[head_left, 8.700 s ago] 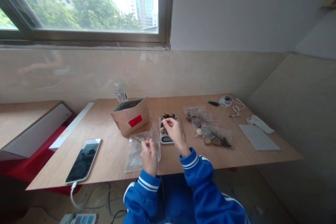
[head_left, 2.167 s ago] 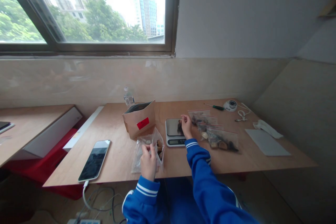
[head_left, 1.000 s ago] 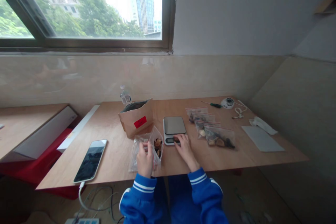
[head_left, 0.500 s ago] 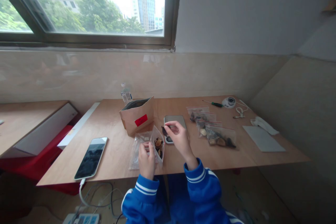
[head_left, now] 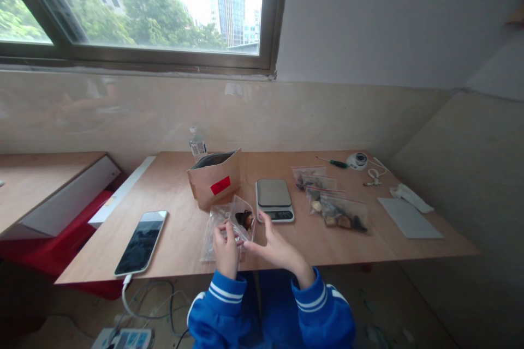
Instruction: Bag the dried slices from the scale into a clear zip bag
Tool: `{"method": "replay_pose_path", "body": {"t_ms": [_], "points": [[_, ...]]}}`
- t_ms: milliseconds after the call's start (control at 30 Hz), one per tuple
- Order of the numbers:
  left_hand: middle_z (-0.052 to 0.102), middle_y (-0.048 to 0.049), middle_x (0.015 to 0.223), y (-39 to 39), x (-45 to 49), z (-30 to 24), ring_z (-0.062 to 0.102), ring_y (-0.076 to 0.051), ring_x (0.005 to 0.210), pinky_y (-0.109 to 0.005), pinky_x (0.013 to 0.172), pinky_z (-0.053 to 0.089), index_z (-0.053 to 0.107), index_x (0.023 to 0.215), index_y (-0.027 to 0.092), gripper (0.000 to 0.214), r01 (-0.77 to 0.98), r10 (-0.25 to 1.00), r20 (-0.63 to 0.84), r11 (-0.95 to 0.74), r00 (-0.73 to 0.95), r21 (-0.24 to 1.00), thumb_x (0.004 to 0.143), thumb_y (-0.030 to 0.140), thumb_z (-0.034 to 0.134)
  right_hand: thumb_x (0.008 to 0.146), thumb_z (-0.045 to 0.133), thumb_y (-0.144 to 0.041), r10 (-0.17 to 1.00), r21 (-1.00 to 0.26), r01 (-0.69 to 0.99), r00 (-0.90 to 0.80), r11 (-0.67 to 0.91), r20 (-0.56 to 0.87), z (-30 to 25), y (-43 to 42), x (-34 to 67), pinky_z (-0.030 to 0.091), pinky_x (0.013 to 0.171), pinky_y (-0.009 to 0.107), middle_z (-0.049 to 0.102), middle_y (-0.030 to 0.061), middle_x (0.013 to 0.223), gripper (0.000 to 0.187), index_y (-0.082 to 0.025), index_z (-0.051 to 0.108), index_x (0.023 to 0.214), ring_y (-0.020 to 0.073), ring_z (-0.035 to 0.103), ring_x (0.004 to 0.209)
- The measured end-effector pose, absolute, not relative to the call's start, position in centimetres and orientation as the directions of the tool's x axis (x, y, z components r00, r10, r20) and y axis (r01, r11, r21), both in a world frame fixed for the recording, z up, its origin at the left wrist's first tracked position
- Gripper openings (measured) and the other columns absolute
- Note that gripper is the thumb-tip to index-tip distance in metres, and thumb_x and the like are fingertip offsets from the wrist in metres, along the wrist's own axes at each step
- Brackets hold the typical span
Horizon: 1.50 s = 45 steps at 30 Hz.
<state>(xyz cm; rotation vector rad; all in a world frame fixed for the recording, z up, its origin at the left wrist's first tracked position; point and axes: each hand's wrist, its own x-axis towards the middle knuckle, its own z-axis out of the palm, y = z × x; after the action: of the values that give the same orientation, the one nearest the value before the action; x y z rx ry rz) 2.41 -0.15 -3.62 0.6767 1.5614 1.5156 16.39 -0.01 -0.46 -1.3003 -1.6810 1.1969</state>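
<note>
Bag (head_left: 241, 222) of clear thin plastic sits at the near edge of the worktop (head_left: 184, 229), just left of the scale (head_left: 274, 200), with a few dark and tan lumps inside. My left hand (head_left: 225, 248) has its fingers clamped on the bag's near side; my right hand (head_left: 276, 245) holds the mouth with fingers spread. I judge it light, limp and slippery, best pinched at the rim. The paper pouch (head_left: 215, 185) behind carries a red label, unreadable from here.
</note>
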Motion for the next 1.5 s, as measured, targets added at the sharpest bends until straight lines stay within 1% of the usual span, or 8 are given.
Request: {"method": "replay_pose_path", "body": {"t_ms": [67,267,433,533,767,1033,1233,1500], "points": [[0.062,-0.0083,0.088,-0.1,2.6,-3.7,0.066,-0.016,0.062,-0.026,0.047,0.055,0.049,0.089,0.016,0.037,-0.277,0.841,-0.257,0.133,-0.476,0.952,0.077,0.049,0.058,0.07,0.072,-0.034,0.948,-0.948,0.311,-0.316,0.06,-0.044,-1.0,-0.1,16.2,0.04,0.102,0.042,0.047,0.0131,0.138,0.086,-0.021,0.027,0.143,0.0252,0.047,0.125],[0.063,-0.0124,0.104,-0.3,3.2,-3.8,0.067,-0.016,0.064,-0.033,0.058,0.057,0.049,0.083,0.016,0.042,-0.311,0.902,-0.191,0.067,-0.387,0.948,0.074,0.055,0.059,0.09,0.047,-0.032,0.978,-0.946,0.29,-0.188,0.145,0.092,-0.2,0.7,15.6,0.048,0.093,0.038,0.068,0.0086,0.111,0.031,-0.02,0.063,0.113,0.023,0.063,0.105],[0.059,-0.0125,0.117,-0.3,2.5,-4.1,0.065,-0.019,0.089,-0.034,0.077,0.054,0.053,0.093,0.017,0.04,-0.06,0.862,-0.016,-0.017,-0.507,0.998,0.08,0.054,0.053,0.091,0.044,-0.047,0.977,-0.97,0.146,0.058,0.196,0.207,0.5,0.8,17.2,0.054,0.082,0.036,0.072,0.0091,0.097,0.036,-0.019,0.066,0.101,0.0236,0.068,0.091],[0.06,-0.0106,0.116,0.1,2.2,-3.7,0.061,-0.021,0.102,-0.034,0.086,0.05,0.054,0.107,0.018,0.044,0.037,0.897,0.056,-0.044,-0.438,0.998,0.08,0.052,0.055,0.091,0.042,-0.051,0.977,-0.978,0.081,0.074,0.192,0.198,0.7,0.6,18.2,0.056,0.076,0.035,0.072,0.0082,0.09,0.04,-0.02,0.064,0.1,0.0227,0.068,0.084],[0.071,-0.0057,0.092,0.7,3.2,-1.3,0.065,-0.02,0.087,-0.031,0.078,0.052,0.063,0.095,0.018,0.036,-0.05,0.977,0.116,-0.127,-0.182,0.991,0.085,0.05,0.051,0.09,0.04,-0.055,0.984,-0.983,0.06,0.043,0.172,0.175,0.2,0.2,18.0,0.056,0.064,0.031,0.071,0.0044,0.076,0.042,-0.021,0.061,0.101,0.0213,0.069,0.072],[0.069,-0.003,0.077,0.9,3.7,-1.7,0.063,-0.016,0.072,-0.026,0.067,0.052,0.066,0.08,0.016,0.037,-0.101,0.865,0.078,-0.147,-0.496,0.984,0.079,0.052,0.057,0.091,0.043,-0.051,0.957,-0.968,0.103,0.159,0.23,0.244,-0.1,0.7,19.7,0.053,0.062,0.027,0.067,0.0018,0.067,0.035,-0.02,0.06,0.087,0.017,0.065,0.063],[0.071,-0.0043,0.074,1.5,3.0,-2.9,0.066,-0.019,0.073,-0.031,0.071,0.054,0.067,0.077,0.016,0.033,-0.091,0.942,0.068,-0.104,-0.329,0.99,0.074,0.048,0.064,0.089,0.048,-0.049,0.959,-0.945,0.235,0.119,0.226,0.259,-1.1,1.2,22.5,0.052,0.076,0.033,0.071,0.0055,0.079,0.033,-0.019,0.062,0.092,0.0199,0.067,0.077],[0.073,-0.0081,0.084,1.3,2.1,-4.0,0.067,-0.022,0.082,-0.034,0.079,0.054,0.072,0.083,0.015,0.032,0.066,0.983,0.099,-0.089,-0.156,0.994,0.073,0.045,0.065,0.087,0.051,-0.045,0.923,-0.867,0.442,0.186,0.228,0.338,-3.2,0.1,24.8,0.053,0.071,0.032,0.07,0.006,0.083,0.029,-0.019,0.063,0.09,0.019,0.065,0.073]]}}
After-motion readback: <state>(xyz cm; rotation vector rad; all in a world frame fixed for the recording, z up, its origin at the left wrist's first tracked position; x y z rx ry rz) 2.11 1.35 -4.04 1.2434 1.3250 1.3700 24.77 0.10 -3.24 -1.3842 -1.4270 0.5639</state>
